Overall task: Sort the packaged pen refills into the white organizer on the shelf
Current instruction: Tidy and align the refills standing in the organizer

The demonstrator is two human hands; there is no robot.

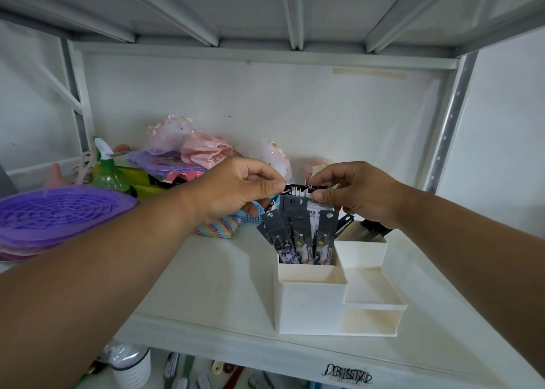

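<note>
While we pinch top edge of refill pack between left hand and right hand, thumbs and forefingers closed on its two ends, pack hangs level above others. Likely squaring it for drop. Refills stand fanned in white organizer, rear-left compartment, on shelf.

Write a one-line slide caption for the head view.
Both hands, left and right, pinch the top of a refill pack above packs standing in the white organizer.
</note>
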